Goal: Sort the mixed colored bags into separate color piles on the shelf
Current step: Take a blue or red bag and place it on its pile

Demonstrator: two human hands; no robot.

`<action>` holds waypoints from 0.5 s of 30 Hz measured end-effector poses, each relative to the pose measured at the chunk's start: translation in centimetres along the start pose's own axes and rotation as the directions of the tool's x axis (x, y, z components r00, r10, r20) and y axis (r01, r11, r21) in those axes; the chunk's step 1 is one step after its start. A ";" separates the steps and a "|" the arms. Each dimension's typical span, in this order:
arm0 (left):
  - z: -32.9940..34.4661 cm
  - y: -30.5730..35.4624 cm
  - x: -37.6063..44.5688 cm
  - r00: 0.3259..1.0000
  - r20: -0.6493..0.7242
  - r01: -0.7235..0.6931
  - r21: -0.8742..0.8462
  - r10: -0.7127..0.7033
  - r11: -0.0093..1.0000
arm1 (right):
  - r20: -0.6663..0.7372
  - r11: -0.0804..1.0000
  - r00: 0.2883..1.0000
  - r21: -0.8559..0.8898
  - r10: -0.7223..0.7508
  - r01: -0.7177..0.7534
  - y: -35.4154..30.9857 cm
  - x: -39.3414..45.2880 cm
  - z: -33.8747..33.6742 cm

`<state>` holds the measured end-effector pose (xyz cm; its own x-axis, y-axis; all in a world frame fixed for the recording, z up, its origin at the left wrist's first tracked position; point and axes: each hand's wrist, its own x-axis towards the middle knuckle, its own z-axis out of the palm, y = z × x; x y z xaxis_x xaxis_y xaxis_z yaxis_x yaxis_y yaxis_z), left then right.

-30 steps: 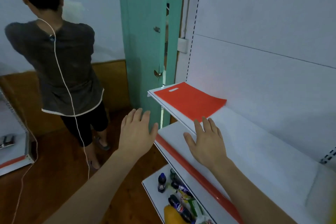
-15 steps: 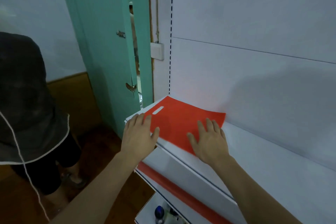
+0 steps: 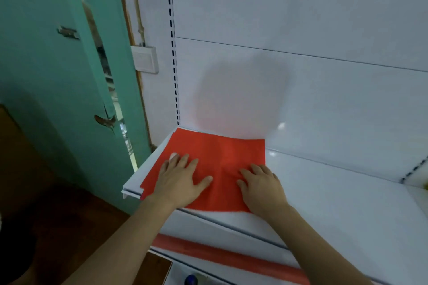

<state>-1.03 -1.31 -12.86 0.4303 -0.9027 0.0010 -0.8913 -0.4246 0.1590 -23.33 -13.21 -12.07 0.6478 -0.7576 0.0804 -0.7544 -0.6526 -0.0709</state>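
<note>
Shelf (image 3: 324, 183) holds red bag (image 3: 220, 152) — both hands flat, pressing it, gripping nothing.

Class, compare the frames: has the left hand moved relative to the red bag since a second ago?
Yes. The left hand moved forward from off the shelf edge onto the red bag, now resting flat on it.

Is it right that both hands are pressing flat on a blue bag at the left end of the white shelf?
Not quite: the bag is red, not blue. The head view shows the left hand and right hand flat on it at the left end of the white shelf.
</note>
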 end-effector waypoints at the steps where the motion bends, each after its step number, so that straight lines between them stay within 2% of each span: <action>1: 0.3 -0.1 0.2 0.999 0.011 -0.033 0.016 0.033 0.999 | -0.019 1.000 1.000 -0.002 0.002 -0.002 -0.3 -0.3 0.0; 5: 0.3 -0.3 0.8 0.990 -0.016 -0.136 0.090 0.138 0.987 | -0.128 0.996 0.992 0.084 0.000 0.011 -1.2 -1.4 0.1; 9: 0.2 -1.2 0.4 0.975 -0.064 -0.203 0.148 0.214 0.968 | -0.268 0.981 0.961 0.194 0.064 -0.011 -2.7 -2.8 0.1; 11: -0.2 -2.3 0.6 0.977 -0.056 -0.198 0.133 0.207 0.971 | -0.223 0.970 0.955 0.185 0.197 -0.156 -3.1 -3.2 0.0; 13: -0.6 -3.1 0.9 0.981 -0.037 -0.185 0.116 0.190 0.976 | -0.085 0.923 0.921 0.103 0.380 -0.371 -3.2 -3.5 -0.1; 15: -0.7 -3.4 1.1 0.982 -0.030 -0.181 0.099 0.185 0.978 | -0.010 0.896 0.896 0.016 0.443 -0.443 -3.2 -3.8 -0.1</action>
<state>2.51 -0.79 -12.73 0.2621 -0.9631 0.0605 -0.9642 -0.2588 0.0573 -23.40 -8.28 -12.08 0.2451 -0.9682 0.0505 -0.9615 -0.2495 -0.1155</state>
